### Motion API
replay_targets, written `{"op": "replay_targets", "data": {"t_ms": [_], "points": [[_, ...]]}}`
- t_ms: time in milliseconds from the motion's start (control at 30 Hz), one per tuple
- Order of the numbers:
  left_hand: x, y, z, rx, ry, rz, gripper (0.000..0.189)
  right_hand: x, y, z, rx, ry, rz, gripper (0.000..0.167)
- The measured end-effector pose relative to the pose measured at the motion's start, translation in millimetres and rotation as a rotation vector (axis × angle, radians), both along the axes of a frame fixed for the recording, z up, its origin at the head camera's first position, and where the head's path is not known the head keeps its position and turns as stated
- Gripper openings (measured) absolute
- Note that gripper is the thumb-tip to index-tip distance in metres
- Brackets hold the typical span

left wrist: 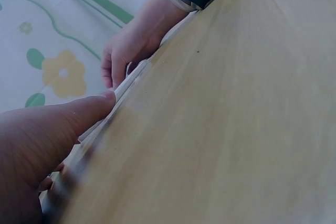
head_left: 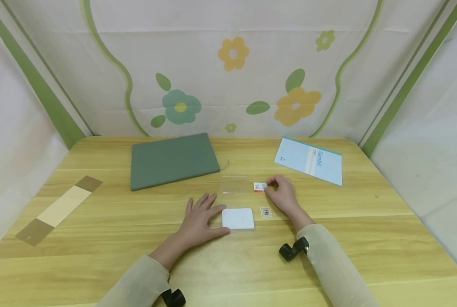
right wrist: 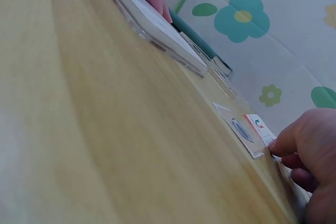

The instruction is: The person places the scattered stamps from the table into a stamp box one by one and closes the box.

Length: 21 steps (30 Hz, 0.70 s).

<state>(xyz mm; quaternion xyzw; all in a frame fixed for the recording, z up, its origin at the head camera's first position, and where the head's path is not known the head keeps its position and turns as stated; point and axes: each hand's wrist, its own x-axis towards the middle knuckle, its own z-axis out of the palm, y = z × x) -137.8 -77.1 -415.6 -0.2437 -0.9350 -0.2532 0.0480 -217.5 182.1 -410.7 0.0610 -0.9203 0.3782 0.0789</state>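
A white rounded-corner slab in a shallow clear plastic case [head_left: 237,218] lies in the middle of the table. My left hand [head_left: 202,222] is beside it with fingers spread, the index tip at its far left corner and the thumb at its near left corner. In the left wrist view the thumb [left wrist: 86,114] is against the slab's edge. Farther right, my right hand [head_left: 282,194] pinches the right edge of a small stamp-like printed piece [head_left: 259,187] with red and white print. A second small stamp-like piece [right wrist: 241,129] with a dark oval picture lies near it.
A clear plastic lid [head_left: 234,184] lies beyond the slab. Behind it is a green notebook [head_left: 174,161], and at the back right a light blue Gambit notepad [head_left: 309,161]. A brown-and-cream strip [head_left: 59,209] lies at the left. A flowered curtain [head_left: 228,85] closes off the back.
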Motion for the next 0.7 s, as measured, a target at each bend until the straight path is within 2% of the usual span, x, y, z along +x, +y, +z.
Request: {"op": "replay_targets", "data": {"t_ms": [133,400,700], "points": [[0.2,0.3,0.6,0.0,-0.006,0.001,0.063,-0.5,-1.0,-0.3,-0.067,-0.013,0.015,0.015],[1.7,0.7,2.2,0.011,-0.003,-0.006,0.063,2.6,0.3,1.2,-0.098,0.072,0.103,0.025],[0.7,0.0,1.2,-0.004,-0.015,-0.003,0.064,3.2,2.5,5.8,-0.086,0.012,0.089,0.02]]}}
